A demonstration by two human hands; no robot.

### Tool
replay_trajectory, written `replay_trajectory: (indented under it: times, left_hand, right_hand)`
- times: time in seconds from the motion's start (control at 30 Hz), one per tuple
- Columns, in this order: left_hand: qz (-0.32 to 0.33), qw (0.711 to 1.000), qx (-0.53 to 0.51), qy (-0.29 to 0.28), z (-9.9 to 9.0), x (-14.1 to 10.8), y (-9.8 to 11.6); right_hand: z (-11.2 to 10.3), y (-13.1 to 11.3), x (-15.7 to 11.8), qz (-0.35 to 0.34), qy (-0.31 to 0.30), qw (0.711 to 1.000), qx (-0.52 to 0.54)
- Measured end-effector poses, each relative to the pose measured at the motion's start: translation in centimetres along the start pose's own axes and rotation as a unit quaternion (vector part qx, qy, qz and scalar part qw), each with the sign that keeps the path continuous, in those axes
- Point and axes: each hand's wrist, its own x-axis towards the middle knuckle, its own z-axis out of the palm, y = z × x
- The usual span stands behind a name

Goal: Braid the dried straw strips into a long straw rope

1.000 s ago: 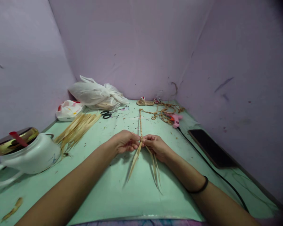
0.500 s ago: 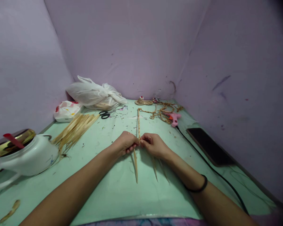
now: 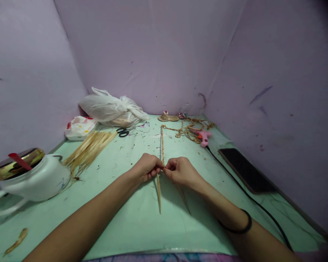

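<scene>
A thin tan braid (image 3: 162,145) runs straight down the middle of the green table, its near end between my two hands. My left hand (image 3: 149,167) pinches that end from the left, fingers curled, and a loose strand (image 3: 159,194) hangs below it toward me. From the right, my right hand (image 3: 182,171) pinches strands at the same point, its fingertips close to the left ones. Another strand (image 3: 183,200) trails beneath the right hand, partly blurred. The braid's far end bends right into a loose coil (image 3: 195,125).
Right of the coil lies a pink glue gun (image 3: 205,138), its black cord running beside a phone (image 3: 246,169). Leftward are scissors (image 3: 123,132), a straw bundle (image 3: 91,147), a white pot (image 3: 41,182) and a plastic bag (image 3: 112,109). A woven piece (image 3: 168,117) lies at the back.
My right hand has turned slightly and its wrist has moved right and down, while its fingertips stay near the left ones. The whole view has shifted a little.
</scene>
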Motion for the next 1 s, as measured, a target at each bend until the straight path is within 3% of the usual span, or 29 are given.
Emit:
replay_trajectory:
  times: [0.17,0.27,0.33,0.4,0.43,0.5,0.57,0.63,0.87,1.0]
  left_hand:
    - [0.070,0.997,-0.007,-0.041,-0.7,0.4,-0.5]
    - [0.085,0.995,-0.009,-0.055,-1.0,0.6,-0.6]
    - [0.082,0.995,-0.005,-0.061,-1.2,0.8,-0.7]
    - [0.081,0.994,-0.002,-0.067,-1.2,0.9,-0.7]
    - [0.082,0.994,-0.001,-0.072,-1.2,0.9,-0.7]
    - [0.090,0.993,0.001,-0.080,-1.3,0.9,-0.7]
    - [0.097,0.992,0.005,-0.084,-1.3,0.9,-0.8]
    - [0.099,0.991,0.016,-0.085,-1.4,0.9,-0.8]
    - [0.105,0.989,0.077,-0.064,-1.1,0.5,-0.4]
    - [0.091,0.985,0.144,-0.030,-1.2,0.0,-0.1]
  right_hand:
    - [0.0,0.1,-0.3,-0.090,-0.025,0.996,-0.006]
    - [-0.3,0.5,0.3,-0.065,-0.049,0.995,0.056]
    - [-0.7,0.6,0.8,-0.004,-0.011,0.991,0.130]
    - [-1.0,0.5,1.2,0.082,0.018,0.967,0.241]
    - [-1.1,0.4,1.3,0.121,0.004,0.946,0.302]
    - [-1.2,0.2,1.3,0.166,-0.074,0.898,0.400]
    - [-1.0,-0.1,1.1,0.169,-0.142,0.871,0.439]
    - [-0.7,-0.2,0.9,0.170,-0.149,0.876,0.426]
    - [0.1,0.3,1.2,0.183,-0.084,0.935,0.292]
    - [0.2,1.0,1.5,0.168,-0.081,0.945,0.270]
